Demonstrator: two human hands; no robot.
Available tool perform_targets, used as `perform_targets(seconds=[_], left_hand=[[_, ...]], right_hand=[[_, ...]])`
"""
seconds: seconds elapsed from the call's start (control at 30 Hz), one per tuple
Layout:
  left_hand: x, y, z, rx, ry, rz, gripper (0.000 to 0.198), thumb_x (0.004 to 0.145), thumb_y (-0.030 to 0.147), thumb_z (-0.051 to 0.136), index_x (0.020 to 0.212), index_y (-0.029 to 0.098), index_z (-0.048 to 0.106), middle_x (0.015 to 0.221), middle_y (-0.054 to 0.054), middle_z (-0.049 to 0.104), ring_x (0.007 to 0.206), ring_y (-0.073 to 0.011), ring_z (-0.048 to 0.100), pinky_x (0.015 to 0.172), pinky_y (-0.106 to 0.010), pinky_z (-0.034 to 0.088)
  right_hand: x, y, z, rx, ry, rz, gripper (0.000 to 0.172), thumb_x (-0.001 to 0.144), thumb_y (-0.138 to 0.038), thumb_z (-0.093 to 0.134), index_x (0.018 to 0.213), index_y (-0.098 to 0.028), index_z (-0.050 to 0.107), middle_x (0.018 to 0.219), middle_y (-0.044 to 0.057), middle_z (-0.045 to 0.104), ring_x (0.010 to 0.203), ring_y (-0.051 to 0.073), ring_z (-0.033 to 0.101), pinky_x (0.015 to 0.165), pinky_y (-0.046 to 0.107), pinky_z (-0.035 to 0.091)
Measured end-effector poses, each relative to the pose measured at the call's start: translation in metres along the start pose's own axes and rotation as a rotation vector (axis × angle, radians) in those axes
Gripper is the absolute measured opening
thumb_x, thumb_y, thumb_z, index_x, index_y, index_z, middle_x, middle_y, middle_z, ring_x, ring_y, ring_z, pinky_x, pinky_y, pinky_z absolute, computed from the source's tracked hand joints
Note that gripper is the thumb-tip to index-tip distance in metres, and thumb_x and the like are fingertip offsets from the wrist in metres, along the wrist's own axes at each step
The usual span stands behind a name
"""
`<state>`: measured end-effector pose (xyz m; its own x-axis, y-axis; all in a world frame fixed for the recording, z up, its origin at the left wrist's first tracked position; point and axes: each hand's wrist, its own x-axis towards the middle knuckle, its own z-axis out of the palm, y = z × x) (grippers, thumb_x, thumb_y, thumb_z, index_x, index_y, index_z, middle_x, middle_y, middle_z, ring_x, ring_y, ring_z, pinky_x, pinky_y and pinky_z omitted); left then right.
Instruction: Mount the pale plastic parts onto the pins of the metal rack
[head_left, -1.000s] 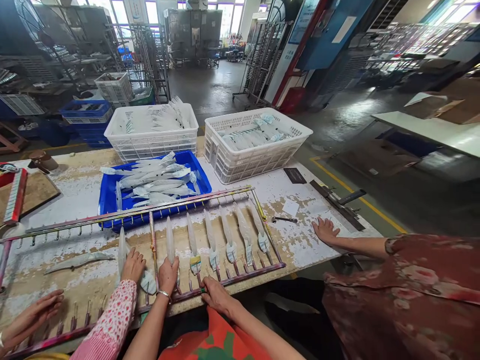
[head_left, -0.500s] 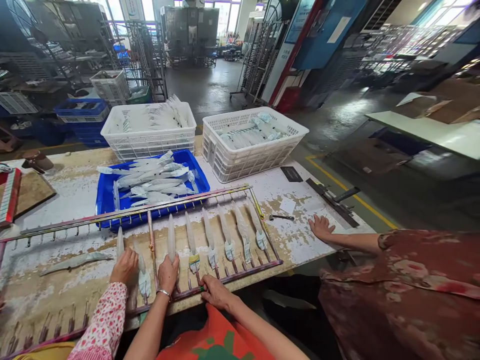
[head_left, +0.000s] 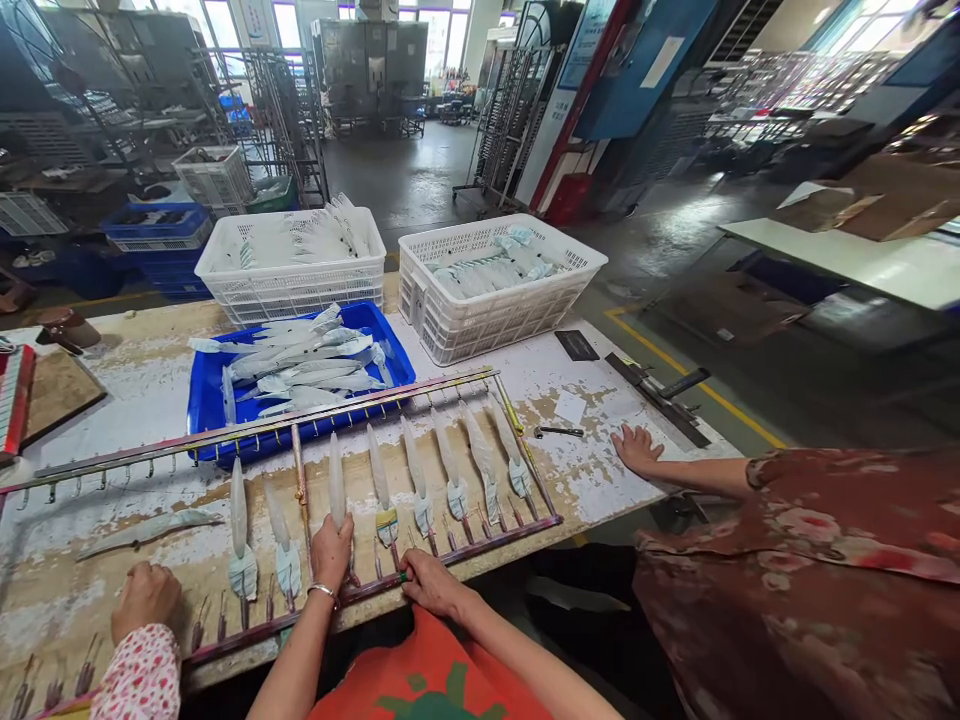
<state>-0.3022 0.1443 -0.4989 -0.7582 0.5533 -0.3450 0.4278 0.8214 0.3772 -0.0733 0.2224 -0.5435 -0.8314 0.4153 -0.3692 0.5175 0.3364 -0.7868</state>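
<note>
My left hand (head_left: 332, 552) is closed around the lower end of a pale, translucent tapered piece (head_left: 337, 475), whose pointed tip aims away from me. My right hand (head_left: 431, 582) grips the lower bar of a long metal frame (head_left: 480, 550), near a small green spot. To the right of my left hand, several similar tapered pieces with wrapped lower ends sit on the bar's prongs; the nearest one (head_left: 379, 470) has a yellow band. Two more, including a pale piece (head_left: 238, 510), stand on prongs to the left. Small hooks line the frame's far bar (head_left: 247, 428).
A blue tray (head_left: 401, 340) heaped with pale pieces lies beyond the frame. Behind it stand two white crates, the right crate (head_left: 450, 330) and left crate (head_left: 300, 285). A co-worker's hand (head_left: 146, 600) is at left, another's (head_left: 637, 450) at right near a wrench (head_left: 559, 432).
The co-worker's hand at left has let go of the tapered piece and moved left and down, leaving that piece standing on its prong. My hands stay in nearly the same place.
</note>
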Motion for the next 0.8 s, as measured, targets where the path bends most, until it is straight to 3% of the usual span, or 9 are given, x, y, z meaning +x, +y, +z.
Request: perform_targets(seconds=[0.13, 0.8], left_hand=[[-0.0009, 0.0012, -0.0014, -0.004, 0.001, 0.012, 0.048, 0.104, 0.048, 0.041, 0.110, 0.009, 0.068, 0.105, -0.024, 0.077, 0.103, -0.0367, 0.074, 0.079, -0.038, 0.048], [0.0026, -0.0016, -0.0026, -0.015, -0.005, 0.010, 0.045, 0.102, 0.046, 0.043, 0.109, 0.012, 0.070, 0.101, -0.023, 0.079, 0.097, -0.0322, 0.076, 0.077, -0.034, 0.047]], right_hand=[[-0.0007, -0.0005, -0.0015, 0.009, -0.004, -0.001, 0.030, 0.078, -0.005, 0.065, 0.106, -0.015, 0.060, 0.098, 0.003, 0.062, 0.088, 0.018, 0.055, 0.079, 0.027, 0.037], [-0.0002, 0.0048, 0.0005, 0.006, 0.002, -0.014, 0.029, 0.078, -0.007, 0.065, 0.103, -0.018, 0.058, 0.097, 0.001, 0.062, 0.088, 0.017, 0.055, 0.079, 0.026, 0.037]])
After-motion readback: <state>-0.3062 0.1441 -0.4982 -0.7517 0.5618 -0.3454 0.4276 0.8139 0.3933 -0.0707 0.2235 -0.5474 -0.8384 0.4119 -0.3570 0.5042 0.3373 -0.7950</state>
